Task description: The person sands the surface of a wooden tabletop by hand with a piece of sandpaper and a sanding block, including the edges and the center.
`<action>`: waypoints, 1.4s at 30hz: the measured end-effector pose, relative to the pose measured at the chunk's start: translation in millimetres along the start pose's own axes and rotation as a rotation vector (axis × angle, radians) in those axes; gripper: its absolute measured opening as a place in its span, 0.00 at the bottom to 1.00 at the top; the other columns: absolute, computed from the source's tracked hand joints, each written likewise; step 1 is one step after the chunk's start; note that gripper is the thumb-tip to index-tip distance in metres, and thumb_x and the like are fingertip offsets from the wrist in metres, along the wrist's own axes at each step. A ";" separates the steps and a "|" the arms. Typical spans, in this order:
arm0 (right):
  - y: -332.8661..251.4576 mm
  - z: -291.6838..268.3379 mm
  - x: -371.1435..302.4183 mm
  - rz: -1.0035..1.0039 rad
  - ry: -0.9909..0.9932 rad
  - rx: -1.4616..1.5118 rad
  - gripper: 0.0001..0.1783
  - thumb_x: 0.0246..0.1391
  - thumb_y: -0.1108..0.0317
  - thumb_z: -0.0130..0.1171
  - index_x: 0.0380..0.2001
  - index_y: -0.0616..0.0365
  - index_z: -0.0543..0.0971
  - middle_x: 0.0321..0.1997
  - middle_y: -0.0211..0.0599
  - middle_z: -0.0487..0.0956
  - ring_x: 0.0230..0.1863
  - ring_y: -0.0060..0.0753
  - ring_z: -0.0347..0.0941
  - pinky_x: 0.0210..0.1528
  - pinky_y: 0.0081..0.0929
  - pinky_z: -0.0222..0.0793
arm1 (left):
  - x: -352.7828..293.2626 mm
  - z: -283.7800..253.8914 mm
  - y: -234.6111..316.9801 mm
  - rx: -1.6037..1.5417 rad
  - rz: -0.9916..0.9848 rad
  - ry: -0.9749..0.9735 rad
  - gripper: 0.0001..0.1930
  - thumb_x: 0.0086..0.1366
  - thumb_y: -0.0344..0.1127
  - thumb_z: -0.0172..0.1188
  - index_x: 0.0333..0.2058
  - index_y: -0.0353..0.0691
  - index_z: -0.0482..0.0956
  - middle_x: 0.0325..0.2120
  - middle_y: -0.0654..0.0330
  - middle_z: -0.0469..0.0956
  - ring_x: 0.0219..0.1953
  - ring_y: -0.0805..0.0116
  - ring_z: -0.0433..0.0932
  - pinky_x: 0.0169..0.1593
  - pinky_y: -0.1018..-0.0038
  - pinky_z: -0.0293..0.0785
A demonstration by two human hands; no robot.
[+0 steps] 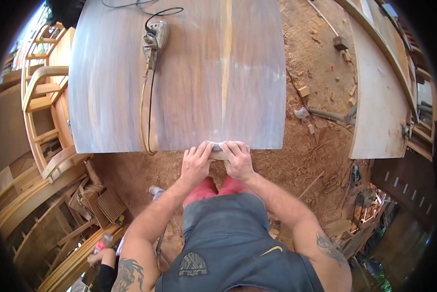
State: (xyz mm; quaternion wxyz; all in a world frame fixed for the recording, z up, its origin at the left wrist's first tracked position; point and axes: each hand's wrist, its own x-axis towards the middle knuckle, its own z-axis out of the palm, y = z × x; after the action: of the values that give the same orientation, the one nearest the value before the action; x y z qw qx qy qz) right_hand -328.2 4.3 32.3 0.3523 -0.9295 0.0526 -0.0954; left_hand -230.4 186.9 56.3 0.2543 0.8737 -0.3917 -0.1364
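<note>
At the near edge of a large wooden panel filmed with pale dust, both my hands grip a small grey and tan piece that looks like a sanding block. My left hand is closed on its left end, fingers curled over the top. On the right end, my right hand is closed in the same way. White dust coats the fingertips. Much of the block is hidden by my hands. A dusty power tool, apparently a sander or grinder, lies on the panel, left of centre.
A black cord and a yellowish cord droop over the panel's near edge. Left stands wooden furniture framing; right, a pale board. Offcuts litter the dirt floor. Another person's arm shows at lower left.
</note>
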 end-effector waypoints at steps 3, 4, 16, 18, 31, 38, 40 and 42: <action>15.9 -0.7 54.2 -0.118 -0.011 -0.086 0.24 0.46 0.71 0.59 0.50 0.47 0.85 0.56 0.35 0.80 0.59 0.45 0.73 0.60 0.50 0.64 | 41.4 -13.7 -30.3 0.099 0.084 0.084 0.33 0.54 0.27 0.64 0.61 0.43 0.74 0.56 0.52 0.78 0.46 0.50 0.77 0.49 0.56 0.72; 26.0 -1.0 98.7 -0.217 0.100 -0.099 0.25 0.45 0.72 0.58 0.48 0.41 0.86 0.57 0.36 0.80 0.60 0.46 0.73 0.62 0.49 0.65 | 82.2 -22.2 -46.4 0.184 0.117 0.136 0.33 0.54 0.28 0.62 0.62 0.44 0.74 0.55 0.52 0.78 0.46 0.51 0.77 0.49 0.56 0.72; -6.9 38.5 55.6 -0.069 0.070 -0.095 0.33 0.45 0.74 0.57 0.61 0.57 0.77 0.58 0.48 0.78 0.61 0.53 0.72 0.63 0.53 0.67 | 41.2 -23.2 -69.7 0.011 0.155 0.087 0.33 0.56 0.24 0.62 0.63 0.43 0.72 0.55 0.47 0.79 0.44 0.49 0.83 0.46 0.57 0.81; -41.7 31.9 10.5 0.035 0.024 -0.100 0.30 0.47 0.75 0.58 0.58 0.57 0.79 0.56 0.45 0.79 0.57 0.52 0.74 0.60 0.48 0.68 | -9.7 -24.2 -45.2 -0.089 0.066 -0.022 0.34 0.55 0.24 0.63 0.63 0.42 0.72 0.56 0.47 0.79 0.42 0.52 0.83 0.44 0.59 0.81; 43.9 25.6 221.0 -0.174 0.213 -0.123 0.31 0.43 0.76 0.56 0.55 0.55 0.80 0.58 0.47 0.78 0.62 0.52 0.72 0.64 0.52 0.65 | 189.0 -59.8 -99.9 -0.111 0.076 0.201 0.28 0.60 0.24 0.56 0.61 0.43 0.73 0.56 0.48 0.78 0.49 0.41 0.81 0.51 0.53 0.80; -31.9 38.1 37.7 -0.059 -0.028 -0.073 0.26 0.48 0.71 0.60 0.54 0.55 0.81 0.57 0.40 0.79 0.60 0.47 0.73 0.63 0.49 0.66 | -7.6 -32.0 -50.6 -0.055 -0.071 -0.015 0.33 0.53 0.26 0.68 0.61 0.37 0.76 0.59 0.47 0.77 0.45 0.49 0.86 0.43 0.62 0.86; 9.2 37.9 111.7 -0.321 0.059 -0.100 0.25 0.46 0.72 0.59 0.52 0.48 0.83 0.59 0.39 0.79 0.62 0.47 0.73 0.62 0.50 0.66 | 61.9 -40.0 -81.4 -0.032 0.029 0.155 0.32 0.56 0.23 0.58 0.63 0.42 0.74 0.61 0.48 0.75 0.33 0.50 0.86 0.35 0.61 0.84; 26.0 25.8 207.8 -0.281 0.104 -0.284 0.28 0.44 0.74 0.57 0.52 0.45 0.83 0.62 0.37 0.78 0.64 0.47 0.72 0.63 0.48 0.66 | 153.5 -71.6 -98.4 -0.026 -0.025 0.197 0.31 0.61 0.23 0.57 0.65 0.43 0.72 0.61 0.48 0.76 0.51 0.44 0.81 0.51 0.54 0.81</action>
State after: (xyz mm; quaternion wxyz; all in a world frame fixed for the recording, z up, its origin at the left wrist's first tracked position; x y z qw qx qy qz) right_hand -120.6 -32.8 25.2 0.1975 -0.9619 -0.0466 -0.1832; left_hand -37.8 150.9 55.7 0.3013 0.8844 -0.3517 -0.0581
